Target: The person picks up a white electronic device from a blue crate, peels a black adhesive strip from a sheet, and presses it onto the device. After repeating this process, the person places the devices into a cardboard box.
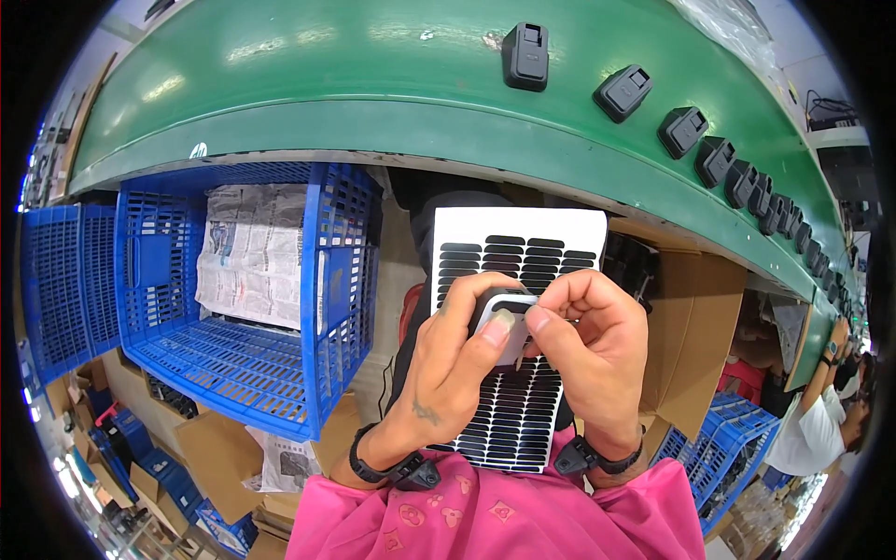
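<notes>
My left hand (448, 345) is wrapped round a small dark device with a pale grey rim (513, 299), its thumb pressed on the front face. Thumb and index finger of my right hand (602, 350) pinch together at the device's right edge. Whatever lies between those fingertips is too small to make out. Below both hands, a white sheet with rows of black rounded bars (523, 224) lies across my lap. On each wrist sits a black strap with a small black unit.
Ahead runs a green bench (355, 75) with a line of black plastic housings (525, 58) curving off to the right. A blue crate (219, 383) holding newspaper (252, 252) stands at left. At right are a cardboard box (691, 327), another blue crate (723, 439) and another person (807, 439).
</notes>
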`<state>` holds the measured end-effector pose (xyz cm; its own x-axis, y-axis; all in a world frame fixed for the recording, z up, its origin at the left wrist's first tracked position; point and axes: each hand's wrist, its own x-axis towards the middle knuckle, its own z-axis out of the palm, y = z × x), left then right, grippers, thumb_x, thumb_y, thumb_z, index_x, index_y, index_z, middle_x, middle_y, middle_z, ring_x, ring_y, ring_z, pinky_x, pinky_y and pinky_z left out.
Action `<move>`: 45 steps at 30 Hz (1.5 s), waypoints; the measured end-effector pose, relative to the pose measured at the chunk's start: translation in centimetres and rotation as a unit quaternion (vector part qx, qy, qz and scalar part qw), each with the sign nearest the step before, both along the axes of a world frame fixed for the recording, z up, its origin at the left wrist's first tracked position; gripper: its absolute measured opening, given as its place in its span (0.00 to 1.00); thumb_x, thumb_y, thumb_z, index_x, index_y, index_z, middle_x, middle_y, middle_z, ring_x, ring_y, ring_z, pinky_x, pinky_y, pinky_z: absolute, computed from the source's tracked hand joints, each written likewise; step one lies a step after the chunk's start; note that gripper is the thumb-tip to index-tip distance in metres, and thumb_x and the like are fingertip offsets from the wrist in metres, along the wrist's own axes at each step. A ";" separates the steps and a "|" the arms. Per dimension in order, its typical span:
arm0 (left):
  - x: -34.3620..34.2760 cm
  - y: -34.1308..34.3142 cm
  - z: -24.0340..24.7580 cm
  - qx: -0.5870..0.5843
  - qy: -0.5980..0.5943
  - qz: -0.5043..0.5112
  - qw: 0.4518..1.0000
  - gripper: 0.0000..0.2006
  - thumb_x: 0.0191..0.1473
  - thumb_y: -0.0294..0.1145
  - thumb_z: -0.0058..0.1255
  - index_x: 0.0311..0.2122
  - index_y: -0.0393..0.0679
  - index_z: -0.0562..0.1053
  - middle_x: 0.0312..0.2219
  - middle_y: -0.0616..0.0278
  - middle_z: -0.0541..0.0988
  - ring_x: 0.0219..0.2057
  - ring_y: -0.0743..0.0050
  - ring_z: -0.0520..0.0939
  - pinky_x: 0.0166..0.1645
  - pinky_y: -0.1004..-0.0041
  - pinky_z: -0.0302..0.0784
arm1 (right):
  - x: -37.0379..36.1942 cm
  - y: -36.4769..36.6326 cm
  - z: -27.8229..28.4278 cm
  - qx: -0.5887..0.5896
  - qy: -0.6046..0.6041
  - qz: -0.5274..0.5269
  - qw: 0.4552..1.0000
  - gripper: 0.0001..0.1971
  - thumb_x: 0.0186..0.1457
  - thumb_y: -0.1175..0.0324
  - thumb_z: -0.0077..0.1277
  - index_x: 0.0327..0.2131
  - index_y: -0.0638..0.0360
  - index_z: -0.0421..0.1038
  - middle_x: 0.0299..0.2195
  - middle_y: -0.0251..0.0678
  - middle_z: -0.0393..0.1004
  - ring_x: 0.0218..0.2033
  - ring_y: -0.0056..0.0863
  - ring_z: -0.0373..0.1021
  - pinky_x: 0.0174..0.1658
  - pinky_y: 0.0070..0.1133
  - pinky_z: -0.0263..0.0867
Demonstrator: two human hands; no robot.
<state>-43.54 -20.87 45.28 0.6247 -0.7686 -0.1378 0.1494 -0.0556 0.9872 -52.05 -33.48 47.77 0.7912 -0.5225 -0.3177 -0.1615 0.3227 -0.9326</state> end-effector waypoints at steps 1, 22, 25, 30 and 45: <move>0.0 0.1 -0.1 0.000 0.001 -0.001 1.000 0.16 0.58 0.34 0.37 0.49 0.36 0.63 0.32 0.53 0.75 0.29 0.68 0.76 0.37 0.71 0.71 | 0.0 0.1 -0.1 -0.001 -0.003 -0.008 1.000 0.03 0.53 0.82 0.50 0.32 0.67 0.67 0.26 0.28 0.68 0.26 0.10 0.65 0.28 0.11 0.67; -1.1 -0.4 -0.4 -0.017 0.118 0.048 0.992 0.24 0.60 0.47 0.32 0.51 0.35 0.61 0.35 0.55 0.73 0.32 0.74 0.76 0.36 0.76 0.72 | -0.7 0.1 -0.3 -0.051 -0.045 -0.042 0.997 0.09 0.58 0.75 0.44 0.41 0.69 0.69 0.26 0.30 0.69 0.26 0.13 0.65 0.29 0.15 0.68; -1.3 -0.4 -0.1 -0.077 0.183 0.033 0.979 0.20 0.62 0.42 0.30 0.51 0.39 0.63 0.40 0.59 0.72 0.39 0.78 0.72 0.44 0.78 0.68 | -0.7 0.2 -0.1 -0.076 -0.020 -0.031 0.996 0.10 0.57 0.75 0.47 0.43 0.69 0.69 0.25 0.28 0.68 0.26 0.12 0.64 0.30 0.13 0.66; -1.5 -0.6 -0.1 -0.058 0.128 0.037 0.989 0.21 0.62 0.44 0.29 0.51 0.39 0.63 0.39 0.59 0.72 0.39 0.78 0.72 0.45 0.78 0.67 | -1.1 -0.1 -0.5 -0.128 -0.036 0.018 0.991 0.14 0.52 0.80 0.52 0.44 0.70 0.69 0.27 0.28 0.66 0.27 0.11 0.62 0.31 0.11 0.63; -1.8 -0.5 0.1 -0.042 0.122 0.028 0.991 0.23 0.62 0.46 0.30 0.51 0.38 0.63 0.40 0.59 0.72 0.40 0.77 0.72 0.45 0.77 0.67 | -1.2 -0.2 -0.7 -0.178 -0.053 0.017 0.983 0.13 0.49 0.81 0.55 0.41 0.70 0.72 0.29 0.29 0.65 0.28 0.12 0.61 0.31 0.11 0.62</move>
